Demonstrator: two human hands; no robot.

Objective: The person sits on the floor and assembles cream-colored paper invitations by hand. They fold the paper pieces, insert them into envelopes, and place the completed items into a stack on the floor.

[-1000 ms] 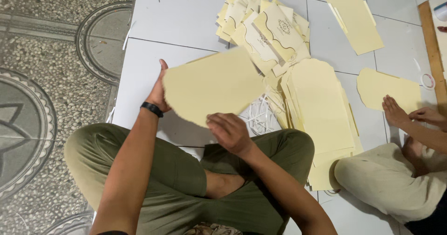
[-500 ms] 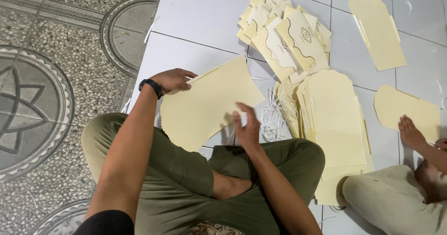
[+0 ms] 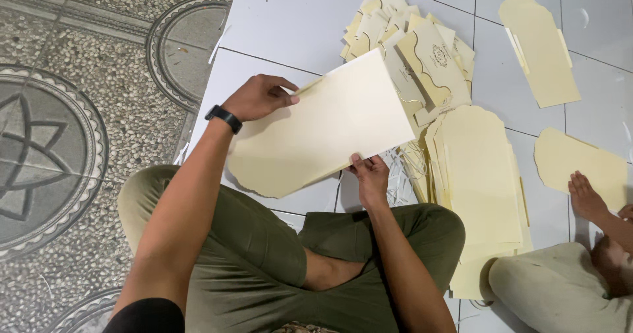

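Holding a large cream card sheet (image 3: 323, 128) above the lap, the person grips it at two opposite edges: the left hand (image 3: 260, 97) pinches the upper left edge with fingers curled over the top and thumb along the face, and the right hand (image 3: 370, 178) clasps the lower edge, thumb on the front and fingers behind. The sheet is smooth, matte and stiff, straight-cut along its top and right sides and scalloped along its lower left end; it lies tilted, its right corner raised toward the pile of folded cream cards (image 3: 412, 39) fanned on the white tiled floor (image 3: 297, 16). A black wristband (image 3: 223, 118) circles the left wrist, and that forearm stretches out over a bent knee in olive trousers (image 3: 257, 241). Just right of the held sheet stands a thick stack of arch-topped cream sheets (image 3: 481, 181) with wavy edges, and beside the right hand a tangle of thin white paper trimmings (image 3: 399, 175). Two more arch-shaped sheets (image 3: 541, 49) lie separately on open tile farther right. To the left the tile ends at a pebbled floor (image 3: 79, 128) with ornate grey rings, bare of sheets. Another person's bare foot (image 3: 585, 198) rests on a cream sheet at the right edge.
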